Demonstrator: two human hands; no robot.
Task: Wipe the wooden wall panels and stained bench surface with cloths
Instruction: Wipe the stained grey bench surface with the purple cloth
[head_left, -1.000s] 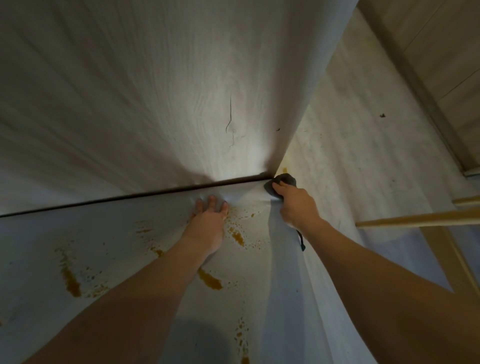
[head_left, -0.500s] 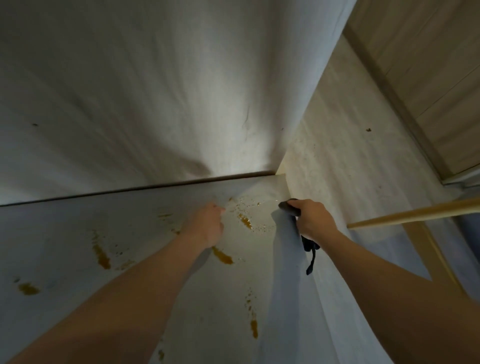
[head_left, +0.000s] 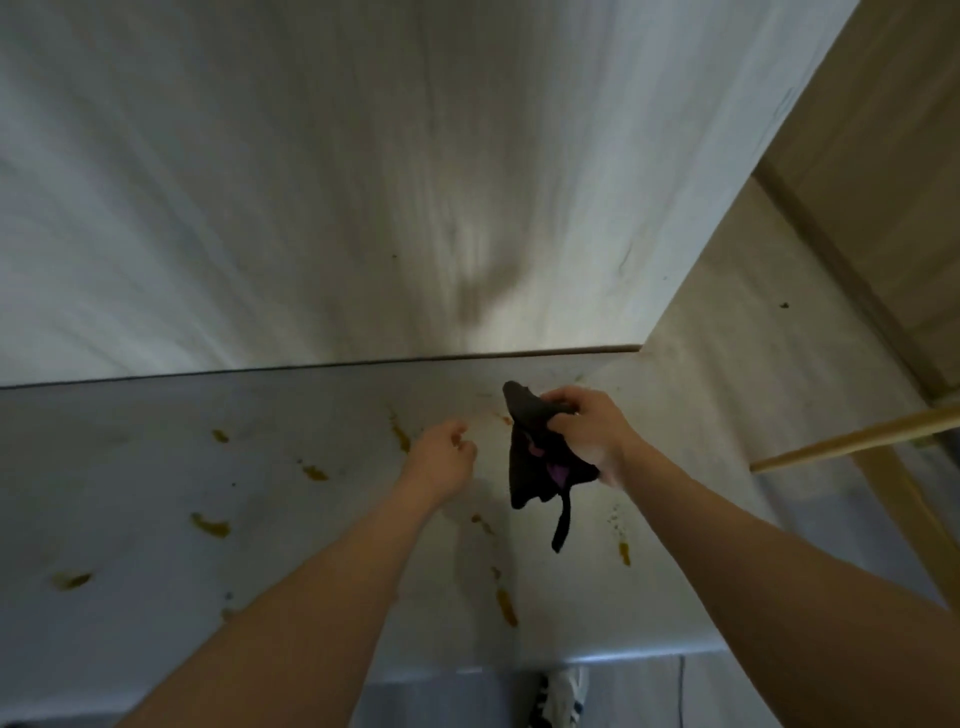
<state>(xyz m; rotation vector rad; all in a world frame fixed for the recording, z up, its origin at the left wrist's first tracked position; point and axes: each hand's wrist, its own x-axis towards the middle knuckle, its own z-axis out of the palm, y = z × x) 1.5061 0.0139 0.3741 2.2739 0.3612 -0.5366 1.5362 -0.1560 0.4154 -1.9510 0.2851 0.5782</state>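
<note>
**Cloth lifted out of the corner, stains not yet touched**

Change vs a second ago: my right hand (head_left: 584, 434) had the dark cloth (head_left: 537, 457) jammed into the corner where back panel, side panel and bench meet. Now it's pulled back toward me and raised. The cloth hangs off the bench, bunched in my fist, fingers curled tight round the upper part, one loose strip dangling below. A bit of purple shows in the folds.

My left hand (head_left: 441, 457) was flat on the bench (head_left: 156, 493), fingers spread, near the back edge. Now it's off the surface, fingers loosely curled, holding nothing, just beside the cloth. My guess: about to take the cloth or help refold it.

View has also backed off; the bench front edge and a shoe (head_left: 561, 699) on the floor are now in frame.

What it means:
- Corner pass looks finished or paused. Can't tell from here how clean the corner is.
- Orange-brown stains (head_left: 210, 525) are scattered all over the bench: several left, a few centre, one streak toward the right below the cloth. None look wiped.
- Back wall panel (head_left: 363, 182) and side wall panel (head_left: 737, 364) show no obvious smears; one small dark speck on each.
- Judgement: bench wipe is the bulk of what's left. Regrip, then work the stains nearest my hands first.

Wooden rail (head_left: 857, 436) pokes in from the right, well apart from both hands.

Writing/brands: none readable. Shoe has a dark-and-light pattern, no legible mark. Cloth shows no label.
</note>
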